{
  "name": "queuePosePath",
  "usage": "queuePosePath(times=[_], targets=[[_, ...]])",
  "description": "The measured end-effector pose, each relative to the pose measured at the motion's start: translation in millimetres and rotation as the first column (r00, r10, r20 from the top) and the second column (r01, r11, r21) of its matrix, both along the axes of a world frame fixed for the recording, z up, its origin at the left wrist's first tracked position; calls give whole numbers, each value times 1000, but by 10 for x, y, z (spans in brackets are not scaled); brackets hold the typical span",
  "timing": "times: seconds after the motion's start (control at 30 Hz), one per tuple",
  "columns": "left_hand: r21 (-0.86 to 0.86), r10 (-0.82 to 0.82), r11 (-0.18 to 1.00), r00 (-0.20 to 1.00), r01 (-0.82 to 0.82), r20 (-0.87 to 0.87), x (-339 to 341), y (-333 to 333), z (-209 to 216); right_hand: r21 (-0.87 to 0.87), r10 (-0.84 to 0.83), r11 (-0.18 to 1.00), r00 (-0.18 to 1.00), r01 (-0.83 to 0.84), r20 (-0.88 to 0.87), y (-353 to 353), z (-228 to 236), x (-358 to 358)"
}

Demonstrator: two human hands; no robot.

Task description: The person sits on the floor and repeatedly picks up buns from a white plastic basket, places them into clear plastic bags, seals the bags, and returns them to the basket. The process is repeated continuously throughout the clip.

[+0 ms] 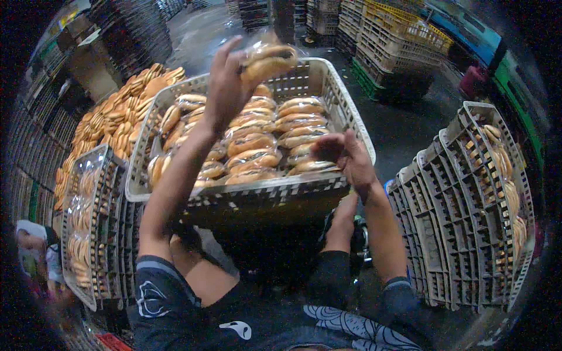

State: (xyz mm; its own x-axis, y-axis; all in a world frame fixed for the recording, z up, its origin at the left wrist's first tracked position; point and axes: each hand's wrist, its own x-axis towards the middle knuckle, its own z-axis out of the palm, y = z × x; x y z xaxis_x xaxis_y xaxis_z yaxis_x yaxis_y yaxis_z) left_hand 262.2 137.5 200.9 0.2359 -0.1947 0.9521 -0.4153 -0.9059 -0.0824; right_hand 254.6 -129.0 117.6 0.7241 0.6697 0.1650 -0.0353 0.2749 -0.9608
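Note:
My left hand [227,85] is raised over the far part of a pale plastic crate [355,111], closed on a filled bun [268,65] in clear wrapping. That bun is tilted and slightly blurred. Beneath it, similar wrapped buns [252,143] lie in rows inside the crate, a dark filling showing along their split sides. My right hand [353,161] hovers by the crate's near right corner, fingers apart and holding nothing. Its palm faces the rows of buns, and I cannot tell whether it touches the one nearest to it.
A large heap of unwrapped buns [120,117] lies beyond the crate to the left. Stacked crates of buns stand close on my left [96,234] and right [462,216]. Further crate stacks [392,47] rise at the back right. Another person [41,251] appears at the far left edge.

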Motion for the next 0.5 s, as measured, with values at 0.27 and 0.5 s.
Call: queuePosePath(times=[0.27, 0.5], targets=[[-709, -658, 608, 727, 357, -199, -1991, -756, -901, 78, 11, 997, 985, 2, -170, 58, -170, -1259], [-964, -916, 162, 332, -210, -227, -2674, -1309, -1446, -164, -403, 803, 724, 574, 560, -203, -617, -1759]])
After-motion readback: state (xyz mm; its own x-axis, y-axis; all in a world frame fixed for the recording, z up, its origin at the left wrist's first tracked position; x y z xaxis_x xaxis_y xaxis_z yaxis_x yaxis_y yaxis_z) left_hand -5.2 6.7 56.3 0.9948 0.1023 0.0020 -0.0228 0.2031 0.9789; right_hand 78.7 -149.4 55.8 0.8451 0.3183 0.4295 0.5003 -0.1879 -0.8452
